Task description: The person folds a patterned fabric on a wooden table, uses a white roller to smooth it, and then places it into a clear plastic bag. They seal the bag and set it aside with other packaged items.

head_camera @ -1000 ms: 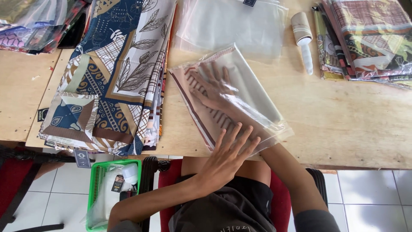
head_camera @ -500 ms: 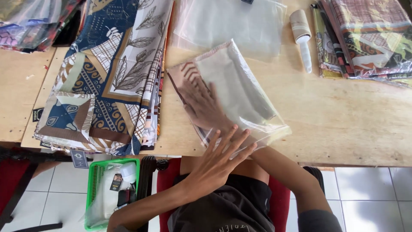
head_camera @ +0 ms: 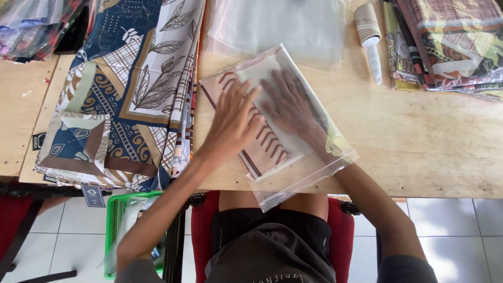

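Wooden table (head_camera: 429, 141): two hands (head_camera: 236, 118) open flat, one bagged cloth (head_camera: 272, 112), one lint roller (head_camera: 369, 36).

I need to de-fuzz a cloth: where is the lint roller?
In the head view, the lint roller lies on the wooden table at upper right, between the clear plastic bags and the folded fabric stack.
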